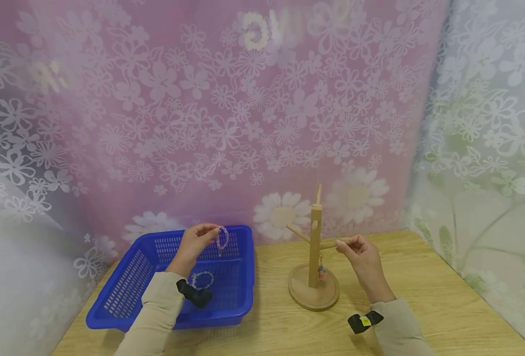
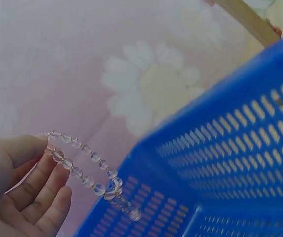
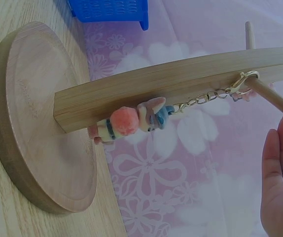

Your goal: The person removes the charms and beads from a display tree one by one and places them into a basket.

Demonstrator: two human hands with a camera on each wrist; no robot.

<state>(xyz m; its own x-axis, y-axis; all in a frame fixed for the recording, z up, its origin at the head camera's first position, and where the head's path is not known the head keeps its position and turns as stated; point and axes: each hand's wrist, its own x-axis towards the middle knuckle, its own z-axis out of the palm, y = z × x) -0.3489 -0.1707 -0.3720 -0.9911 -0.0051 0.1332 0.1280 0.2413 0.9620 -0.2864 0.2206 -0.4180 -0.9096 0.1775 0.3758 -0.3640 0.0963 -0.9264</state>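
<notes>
My left hand (image 1: 194,246) pinches a bracelet of clear, pinkish beads (image 1: 222,239) between thumb and fingertips, and it hangs over the blue basket (image 1: 249,267). In the left wrist view the bracelet (image 2: 87,180) dangles as a loop with a small beaded tail. On the right, my right hand (image 1: 363,259) pinches the outer end of a peg (image 1: 331,244) on a wooden stand (image 1: 314,257). From that peg, near the post, hangs a figurine keychain (image 3: 126,121) by a gold clasp and chain. Its figure has a pink round part and a blue top.
Another clear bead bracelet (image 1: 203,280) lies inside the basket, partly behind the left wrist. The stand's round base (image 1: 302,296) rests on the wooden table (image 1: 280,326) right of the basket. Behind the table hangs a flowered pink curtain (image 1: 244,123).
</notes>
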